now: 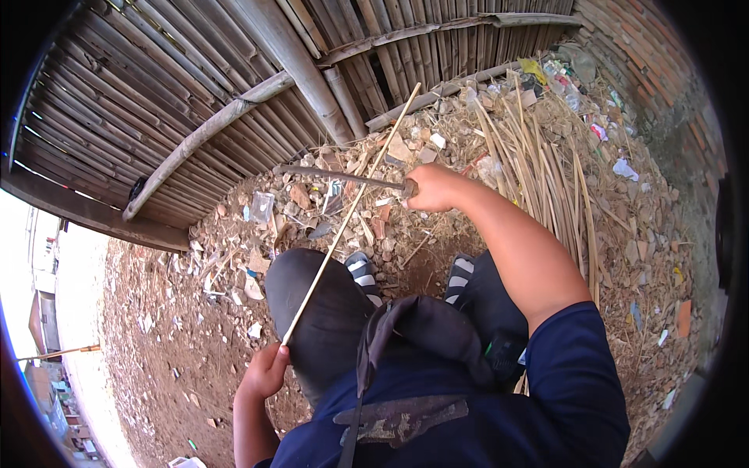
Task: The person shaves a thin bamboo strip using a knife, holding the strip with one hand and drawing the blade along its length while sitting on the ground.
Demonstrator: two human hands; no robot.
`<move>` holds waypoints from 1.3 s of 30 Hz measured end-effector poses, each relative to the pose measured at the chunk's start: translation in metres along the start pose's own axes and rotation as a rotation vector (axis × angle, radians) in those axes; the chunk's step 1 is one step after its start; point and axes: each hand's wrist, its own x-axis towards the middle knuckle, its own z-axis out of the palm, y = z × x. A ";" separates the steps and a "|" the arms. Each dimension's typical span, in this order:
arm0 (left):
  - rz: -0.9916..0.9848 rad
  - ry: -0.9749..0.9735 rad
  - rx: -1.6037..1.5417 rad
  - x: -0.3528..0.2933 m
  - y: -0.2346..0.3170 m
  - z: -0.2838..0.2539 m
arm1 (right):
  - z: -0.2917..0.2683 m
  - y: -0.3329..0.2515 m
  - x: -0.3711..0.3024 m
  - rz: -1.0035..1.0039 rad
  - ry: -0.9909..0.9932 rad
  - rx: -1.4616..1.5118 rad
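Observation:
A long, thin bamboo strip (321,273) slants across my left thigh, its far end up by the bamboo wall. Its lower end is pinched between the thumb and fingers of my left hand (264,373). In front of my knees my right hand (434,188) is closed round the short handle of a knife (335,175). The long, dark, narrow blade points left and crosses the strip; whether the two touch I cannot tell. To the right of my right hand lies a loose bundle of split bamboo strips (538,168) on the ground.
A bamboo slat wall (187,93) with round poles closes off the far side. At the right stands a brick wall (679,86). Rubble, dry straw and scraps of litter cover the ground (172,327). My sandalled feet (360,273) stand below the blade.

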 end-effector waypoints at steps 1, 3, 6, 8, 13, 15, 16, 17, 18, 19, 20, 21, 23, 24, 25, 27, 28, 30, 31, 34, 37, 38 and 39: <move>0.034 0.017 0.007 -0.004 -0.002 0.002 | -0.005 -0.020 -0.006 0.015 -0.067 -0.012; 0.058 0.029 0.023 -0.005 -0.002 0.003 | 0.006 -0.030 -0.012 -0.091 -0.089 -0.076; 0.033 -0.006 0.036 0.003 0.000 0.003 | 0.031 -0.002 0.010 -0.104 -0.195 0.001; 0.033 -0.020 0.013 0.006 0.002 -0.001 | 0.033 0.006 0.019 -0.091 -0.149 -0.025; 0.049 0.051 0.118 -0.002 0.006 0.003 | 0.029 -0.032 -0.005 -0.143 -0.061 -0.053; 0.091 0.086 0.171 -0.004 0.000 0.009 | 0.027 -0.038 -0.005 -0.153 -0.119 -0.088; 0.116 0.121 0.222 0.003 -0.001 0.011 | 0.023 -0.025 0.005 -0.043 -0.211 -0.049; 0.097 0.096 0.185 0.001 0.003 0.013 | 0.026 -0.009 0.007 0.012 -0.124 0.009; 0.092 0.096 0.153 0.005 0.010 0.010 | 0.021 0.004 0.009 0.052 -0.013 0.057; 0.101 0.101 0.165 0.005 0.011 0.008 | 0.019 0.013 0.010 0.047 0.005 0.067; 0.111 0.106 0.177 0.004 0.011 0.006 | 0.017 0.022 0.010 0.043 0.024 0.077; 0.114 0.105 0.192 0.002 0.010 0.006 | 0.018 0.025 0.011 0.039 0.036 0.093; 0.130 0.136 0.230 0.000 0.006 0.009 | 0.014 -0.002 0.003 0.019 -0.035 0.042; 0.136 0.145 0.248 -0.001 0.002 0.012 | 0.013 -0.019 -0.002 0.013 -0.076 0.018; 0.131 0.152 0.266 -0.002 -0.001 0.014 | 0.015 -0.032 -0.004 -0.014 -0.151 -0.024; 0.129 0.164 0.297 -0.001 -0.006 0.018 | 0.019 -0.025 0.006 -0.017 -0.197 -0.039; 0.130 0.161 0.309 -0.001 -0.005 0.018 | 0.015 -0.019 0.008 -0.012 -0.210 -0.048; 0.143 0.175 0.334 0.004 0.000 0.014 | 0.016 0.014 0.015 0.062 -0.040 0.082; 0.130 0.144 0.343 0.003 0.003 0.010 | 0.014 0.026 0.014 0.061 0.036 0.125; 0.138 0.168 0.390 0.000 0.007 0.010 | 0.004 0.019 0.007 0.108 -0.003 0.098; 0.128 0.189 0.408 -0.003 0.009 0.013 | 0.013 -0.032 -0.004 0.031 -0.157 -0.067; 0.118 0.200 0.415 -0.004 0.007 0.015 | 0.019 -0.038 -0.010 -0.136 -0.072 -0.132; 0.136 0.192 0.380 0.000 0.005 0.016 | 0.020 -0.029 -0.004 -0.082 -0.122 -0.107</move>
